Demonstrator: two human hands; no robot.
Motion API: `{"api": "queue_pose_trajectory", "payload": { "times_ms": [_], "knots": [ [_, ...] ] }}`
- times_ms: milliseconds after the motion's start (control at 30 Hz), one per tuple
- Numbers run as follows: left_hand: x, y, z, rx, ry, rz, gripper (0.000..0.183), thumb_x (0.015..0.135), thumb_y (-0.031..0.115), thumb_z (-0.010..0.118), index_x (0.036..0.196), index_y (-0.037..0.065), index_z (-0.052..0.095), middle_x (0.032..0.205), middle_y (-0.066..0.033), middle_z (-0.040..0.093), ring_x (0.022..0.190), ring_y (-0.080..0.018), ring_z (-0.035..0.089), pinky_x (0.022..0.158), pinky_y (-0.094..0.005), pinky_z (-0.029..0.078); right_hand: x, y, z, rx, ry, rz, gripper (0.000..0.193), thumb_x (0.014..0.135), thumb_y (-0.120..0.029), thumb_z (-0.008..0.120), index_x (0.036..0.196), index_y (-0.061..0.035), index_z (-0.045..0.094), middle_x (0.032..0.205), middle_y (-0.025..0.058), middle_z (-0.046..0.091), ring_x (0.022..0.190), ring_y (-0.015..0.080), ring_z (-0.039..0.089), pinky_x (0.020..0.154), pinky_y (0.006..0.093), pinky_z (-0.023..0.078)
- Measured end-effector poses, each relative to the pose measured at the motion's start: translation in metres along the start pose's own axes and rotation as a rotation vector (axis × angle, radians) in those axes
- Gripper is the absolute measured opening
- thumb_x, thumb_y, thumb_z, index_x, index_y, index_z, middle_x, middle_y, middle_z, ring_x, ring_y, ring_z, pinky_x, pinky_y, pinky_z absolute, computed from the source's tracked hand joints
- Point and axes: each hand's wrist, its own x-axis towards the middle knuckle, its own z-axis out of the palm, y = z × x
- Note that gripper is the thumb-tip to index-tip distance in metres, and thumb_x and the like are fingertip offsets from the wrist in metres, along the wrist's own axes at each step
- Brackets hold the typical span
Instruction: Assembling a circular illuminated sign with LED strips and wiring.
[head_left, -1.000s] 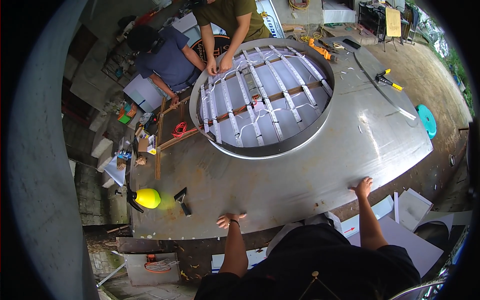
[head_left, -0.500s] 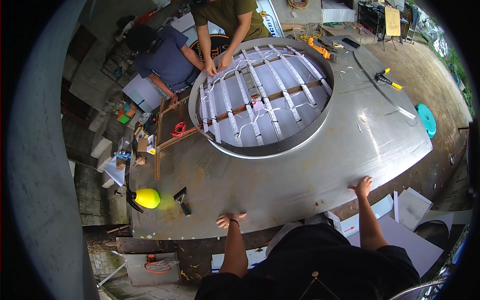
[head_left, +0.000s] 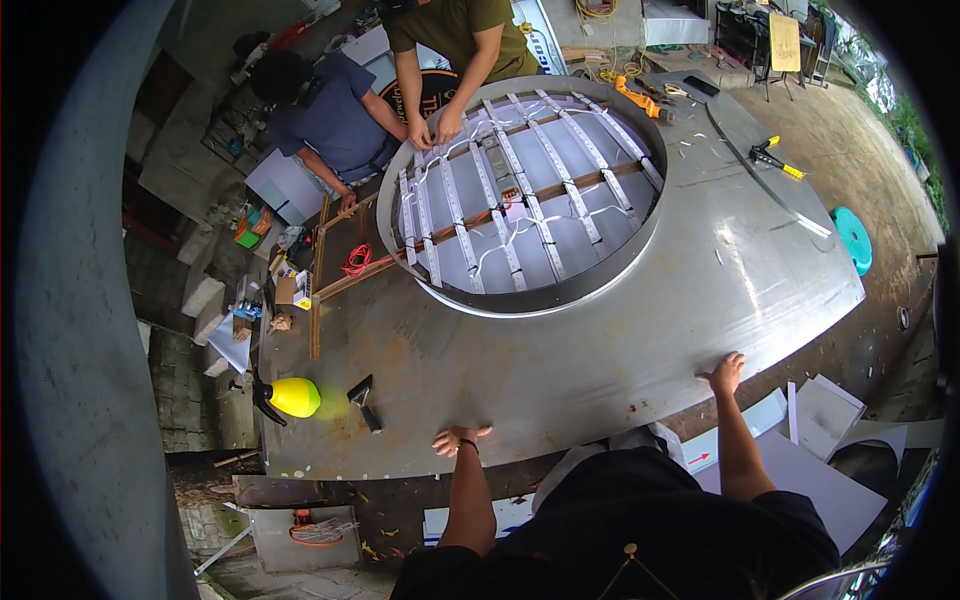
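My left hand [head_left: 460, 438] lies with fingers spread at the near edge of a grey metal table [head_left: 560, 370]. Farther right along that edge, my right hand [head_left: 724, 374] rests on the metal, also open. Neither one holds anything. A squeegee-like tool [head_left: 365, 403] with a black handle is to the left of my left hand, and beyond it a yellow pump sprayer [head_left: 294, 396] lies on its side. Across the table sits a large round metal frame [head_left: 520, 300] with white LED strips [head_left: 535, 220] fixed over wooden slats. A co-worker in an olive shirt has both hands [head_left: 432, 132] at its far-left rim.
Another person in a blue shirt [head_left: 325, 120] leans at the far-left side by a wooden frame [head_left: 316, 300] and red cable [head_left: 357, 260]. An orange power tool [head_left: 640, 97], a phone [head_left: 703, 85] and a yellow-black caulking gun [head_left: 778, 160] lie far right. A teal stool [head_left: 852, 241] stands beyond the right edge.
The co-worker's hands at the round frame's rim have shifted slightly. My own hands stay in the same place.
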Motion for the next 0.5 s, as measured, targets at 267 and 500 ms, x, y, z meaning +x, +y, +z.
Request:
{"api": "queue_pose_trajectory", "payload": {
  "times_ms": [267,500],
  "knots": [
    [0.019,-0.004,-0.004,0.011,0.026,-0.025,0.150,0.033,0.048,0.088,0.136,-0.005,-0.008,0.142,-0.0293,-0.002,0.133,-0.0422,0.008,0.106,-0.0486,0.024,-0.002,-0.011,-0.005,0.008,-0.017,-0.020,0.120,0.043,-0.038,0.087,0.132,0.0090,0.021,0.137,0.0272,0.026,0.124,0.0357,0.034,0.101,0.0350,0.035],
    [-0.024,-0.019,-0.022,-0.164,0.040,0.103,0.151,0.033,0.048,0.088,0.135,-0.006,-0.008,0.142,-0.0298,-0.002,0.133,-0.0424,0.008,0.106,-0.0488,0.023,-0.003,-0.006,-0.004,0.018,-0.008,-0.002,0.119,0.043,-0.037,0.087,0.131,0.0092,0.023,0.136,0.0270,0.028,0.124,0.0358,0.035,0.101,0.0351,0.036]
  ]
}}
